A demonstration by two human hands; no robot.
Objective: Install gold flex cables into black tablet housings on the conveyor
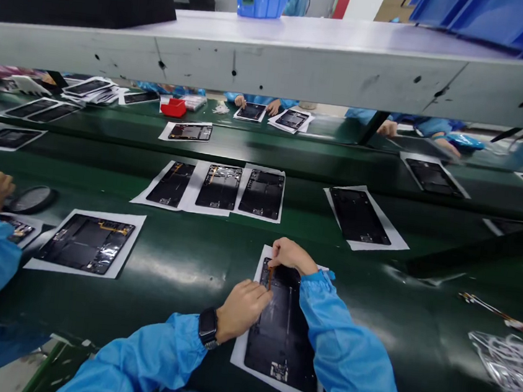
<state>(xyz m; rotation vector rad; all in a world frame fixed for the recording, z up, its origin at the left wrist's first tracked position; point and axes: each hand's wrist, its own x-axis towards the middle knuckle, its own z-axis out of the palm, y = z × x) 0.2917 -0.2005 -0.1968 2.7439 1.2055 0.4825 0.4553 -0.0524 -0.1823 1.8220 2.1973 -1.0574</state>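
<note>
From here I see my left hand (242, 311) and right hand (290, 255) close together, fingertips pinching a thin amber strip (270, 279) — it stands up from a matte black tablet housing (283, 342), not yet laid flat.

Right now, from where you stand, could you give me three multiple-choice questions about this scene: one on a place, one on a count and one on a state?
1. Which arm wears the watch?
A. Left
B. Right
C. Neither

2. How many dark panels lie side by side in the middle group on the green belt?
A. Two
B. Three
C. Five

3. The panel under the left hand and right hand is:
A. lying flat on a white sheet
B. standing upright
C. lifted into the air

Answers:
1. A, the watch sits on the left arm.
2. B, three panels sit together there.
3. A, white paper shows beneath its edges.
</note>
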